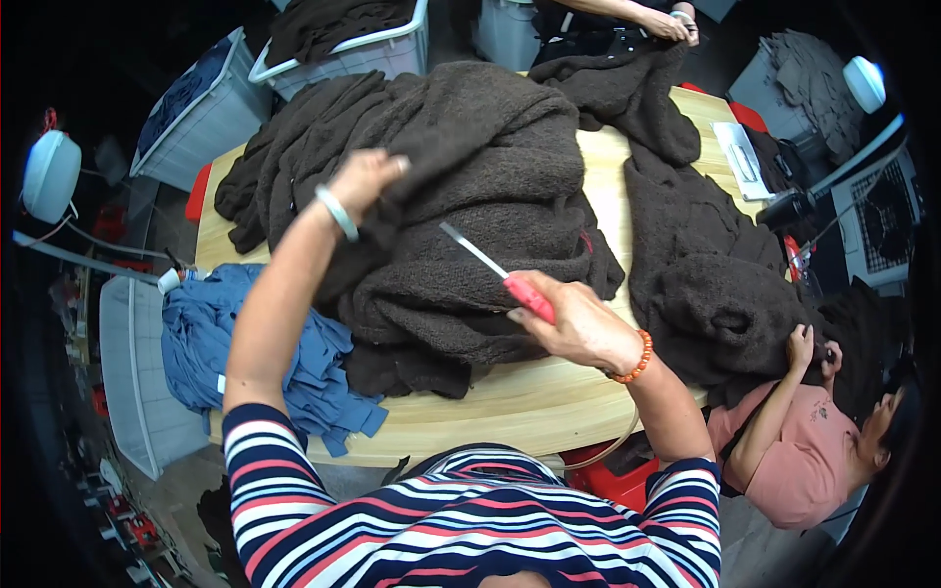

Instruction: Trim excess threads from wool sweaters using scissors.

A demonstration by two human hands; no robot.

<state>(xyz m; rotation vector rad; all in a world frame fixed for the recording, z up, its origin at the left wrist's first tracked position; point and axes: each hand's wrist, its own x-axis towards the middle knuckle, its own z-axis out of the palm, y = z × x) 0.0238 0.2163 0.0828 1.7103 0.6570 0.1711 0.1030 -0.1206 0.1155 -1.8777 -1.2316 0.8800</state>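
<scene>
The person's two hands were apart. The left hand (368, 184), with a pale bracelet (338, 214) at its wrist, was closed on a fold of the dark brown fleece (490, 196), which lay heaped over the middle of the wooden table (544, 402). The right hand (583, 323), wearing an orange beaded bracelet (635, 361), was clamped round the pink handle of a slim metal-shafted tool (480, 253); its tip pointed up and left over the heap, and whether it touched the cloth could not be told.

A small red mark (586, 242) showed among the folds on the right side of the heap. Blue garments (255, 323) lay at the table's left edge, with a small white label (222, 381) too small to read. A white sheet (742, 162) lay near the far right corner, its markings too small to make out. To the right, a co-worker in a pink shirt (799, 451), with a small dark print on it, had both hands at another dark brown garment (730, 294).
</scene>
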